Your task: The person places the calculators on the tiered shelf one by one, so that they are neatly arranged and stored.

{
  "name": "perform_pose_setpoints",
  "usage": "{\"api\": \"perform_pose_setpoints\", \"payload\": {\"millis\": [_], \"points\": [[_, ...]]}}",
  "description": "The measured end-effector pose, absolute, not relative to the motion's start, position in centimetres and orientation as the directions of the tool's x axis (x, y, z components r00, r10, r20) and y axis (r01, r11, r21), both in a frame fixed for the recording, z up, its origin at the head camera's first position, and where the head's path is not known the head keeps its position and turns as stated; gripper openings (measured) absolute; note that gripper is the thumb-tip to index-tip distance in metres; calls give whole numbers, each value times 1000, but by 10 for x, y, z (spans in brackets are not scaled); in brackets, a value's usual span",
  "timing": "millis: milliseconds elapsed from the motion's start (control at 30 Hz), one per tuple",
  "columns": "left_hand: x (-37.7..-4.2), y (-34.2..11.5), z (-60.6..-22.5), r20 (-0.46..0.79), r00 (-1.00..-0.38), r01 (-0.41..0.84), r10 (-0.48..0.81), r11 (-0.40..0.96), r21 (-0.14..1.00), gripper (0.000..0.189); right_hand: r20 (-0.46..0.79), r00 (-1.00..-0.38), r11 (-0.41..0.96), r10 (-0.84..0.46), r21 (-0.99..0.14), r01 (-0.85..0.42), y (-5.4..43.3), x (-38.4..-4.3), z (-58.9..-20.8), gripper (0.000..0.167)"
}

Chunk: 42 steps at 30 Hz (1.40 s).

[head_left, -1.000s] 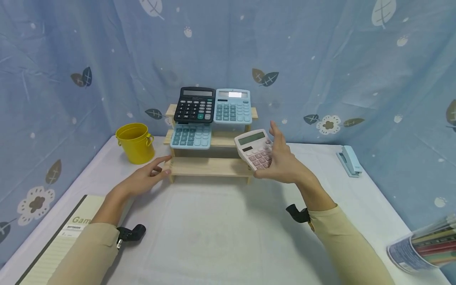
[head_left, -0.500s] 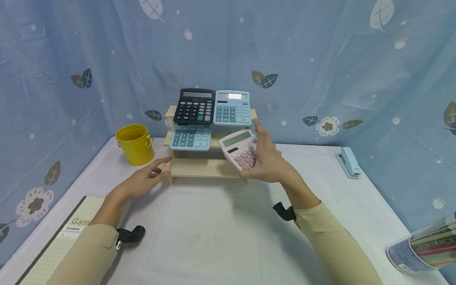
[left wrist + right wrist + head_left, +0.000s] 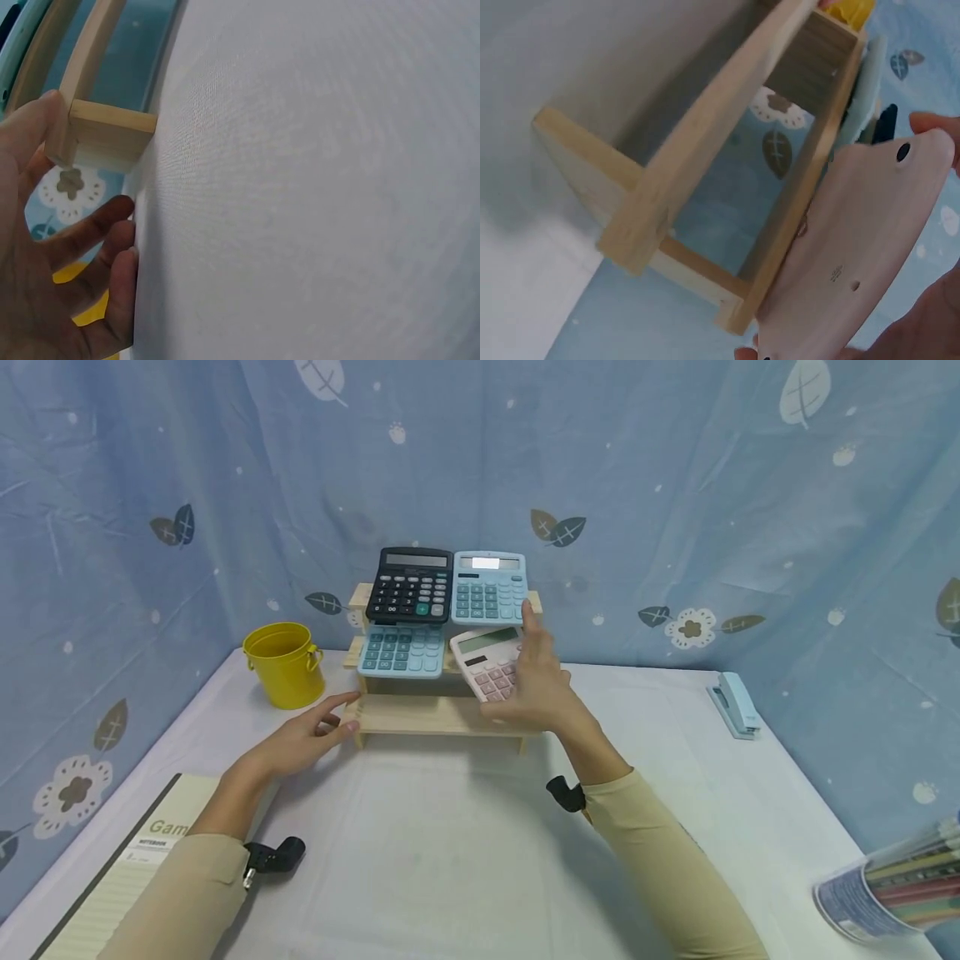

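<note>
My right hand (image 3: 538, 687) grips a white calculator with pink keys (image 3: 483, 664), held tilted at the right of the middle step of a three-step wooden rack (image 3: 420, 714). In the right wrist view the pale pink back of the calculator (image 3: 862, 240) lies along that step's edge. At the rack's left end, my left hand (image 3: 300, 743) pinches the lowest step between thumb and index finger, the other fingers curled loosely. A black calculator (image 3: 409, 583) and a light blue calculator (image 3: 489, 587) stand on the top step. Another light blue calculator (image 3: 402, 650) leans on the middle step's left.
A yellow bucket (image 3: 287, 667) stands left of the rack, behind my left hand. A notebook (image 3: 127, 860) lies under my left forearm. At the right are a light blue stapler (image 3: 735, 706) and a tub of pencils (image 3: 862, 897). A blue patterned curtain (image 3: 480, 460) hangs behind.
My right hand has carried the white-and-pink calculator leftward from the rack's right end to the middle step, beside the light blue one. The left hand has stayed at the rack's end.
</note>
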<state>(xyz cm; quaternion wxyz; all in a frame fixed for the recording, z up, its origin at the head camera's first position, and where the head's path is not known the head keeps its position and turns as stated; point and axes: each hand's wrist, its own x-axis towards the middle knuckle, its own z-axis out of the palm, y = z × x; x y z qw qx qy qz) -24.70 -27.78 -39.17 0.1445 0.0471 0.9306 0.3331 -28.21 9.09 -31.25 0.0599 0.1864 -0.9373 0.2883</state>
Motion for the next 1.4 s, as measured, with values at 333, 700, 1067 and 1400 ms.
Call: {"api": "perform_pose_setpoints", "payload": {"millis": [333, 700, 1067, 1400], "points": [[-248, -277, -390, -229, -957, -2, 179, 784, 621, 83, 303, -936, 770, -178, -549, -324, 76, -287, -325, 154], [-246, -277, -390, -215, -958, 16, 192, 780, 626, 80, 200, -879, 671, -432, -581, -462, 95, -286, -313, 159], [-247, -278, -395, -217, -959, 9, 185, 780, 625, 80, 381, -885, 651, -270, -604, -459, 86, -296, -343, 147], [-247, -278, -394, -219, -958, 7, 187, 776, 631, 80, 419, -887, 687, -192, -589, -427, 73, -303, -351, 142]]}}
